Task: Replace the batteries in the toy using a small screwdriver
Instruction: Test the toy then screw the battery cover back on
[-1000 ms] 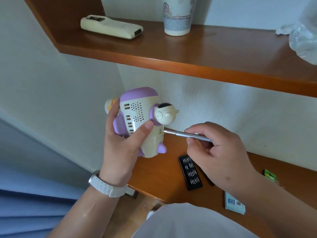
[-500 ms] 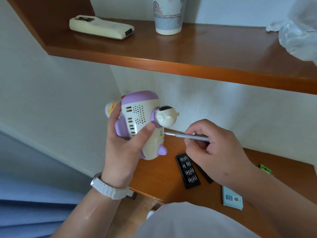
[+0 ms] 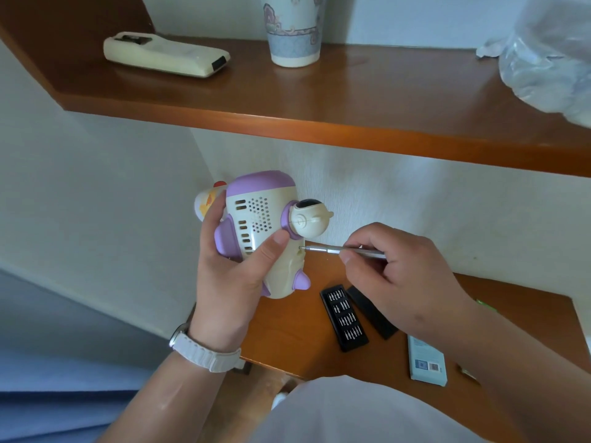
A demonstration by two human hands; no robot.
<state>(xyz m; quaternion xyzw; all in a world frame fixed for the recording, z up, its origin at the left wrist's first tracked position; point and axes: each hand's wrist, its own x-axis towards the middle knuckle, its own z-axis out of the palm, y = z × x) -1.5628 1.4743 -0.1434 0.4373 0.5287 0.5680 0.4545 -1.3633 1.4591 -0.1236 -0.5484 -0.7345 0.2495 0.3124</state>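
The left hand point(image 3: 230, 282) is holding the toy point(image 3: 262, 219) in the air, above the left end of the desk point(image 3: 287, 340) and near its back edge by the wall. The fingers are curling round the far side of the body, and the thumb is pressing on the cream shell beside the speaker holes. The right hand point(image 3: 403, 279) is pinching the screwdriver point(image 3: 326, 249) between the thumb and the curled fingers. Its tip is touching a small hole in the shell, just under the round head piece. It is too small to tell whether the tip is sitting properly in a screw.

The toy is looking like hollow hard plastic, so I am judging it light and stiff. It is also smooth and rounded, so it may be rolling in the palm when the tool is pushing. The broad middle of the body seems the best place to hold, with the thumb close to the screw to answer the push. The head piece and the purple fins look thin and are perhaps turning or breaking easily.

An open bit case point(image 3: 343, 318) is lying near the front left corner of the desk, and a light blue box point(image 3: 427, 362) is lying further right along the front edge.
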